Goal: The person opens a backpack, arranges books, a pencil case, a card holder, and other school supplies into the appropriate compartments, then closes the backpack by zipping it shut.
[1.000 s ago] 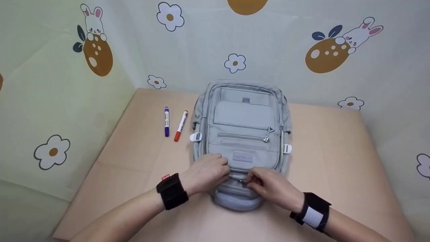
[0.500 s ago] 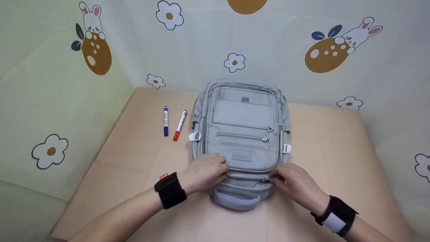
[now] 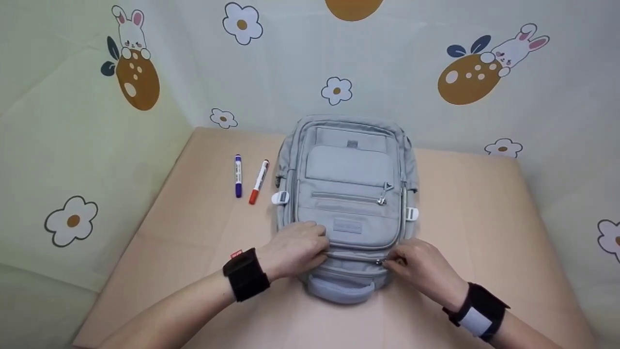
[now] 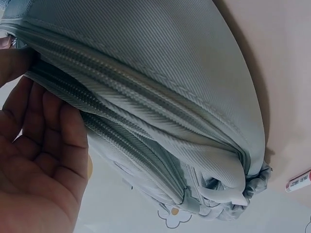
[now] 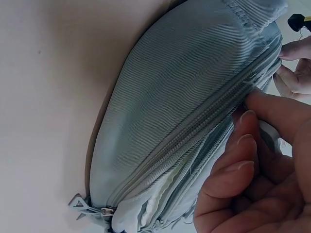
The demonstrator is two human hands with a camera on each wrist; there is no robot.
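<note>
A grey backpack (image 3: pixel 351 165) lies front side up, its padded carry handle (image 3: pixel 341 292) toward me. My left hand (image 3: pixel 298 249) pinches the fabric beside the top zipper at the bag's near left. In the left wrist view, the thumb and fingers (image 4: pixel 73 126) hold the fabric edge along the zipper teeth (image 4: pixel 121 82). At the near right, my right hand (image 3: pixel 426 266) pinches a metal zipper pull (image 3: pixel 379 262). The right wrist view shows its curled fingers (image 5: pixel 238 165) against the zipper track (image 5: pixel 194 128), hiding most of the pull.
Left of the bag lie a purple-capped marker (image 3: pixel 238 175) and a red-capped marker (image 3: pixel 259 182). White strap buckles (image 3: pixel 280 198) stick out at the bag's sides. The tan table (image 3: pixel 484 232) meets a patterned cloth backdrop (image 3: pixel 397 58) at the back and left.
My right hand has drawn the zipper pull rightward along the top zipper, then come slightly back left. My left hand keeps its grip at the same spot.
</note>
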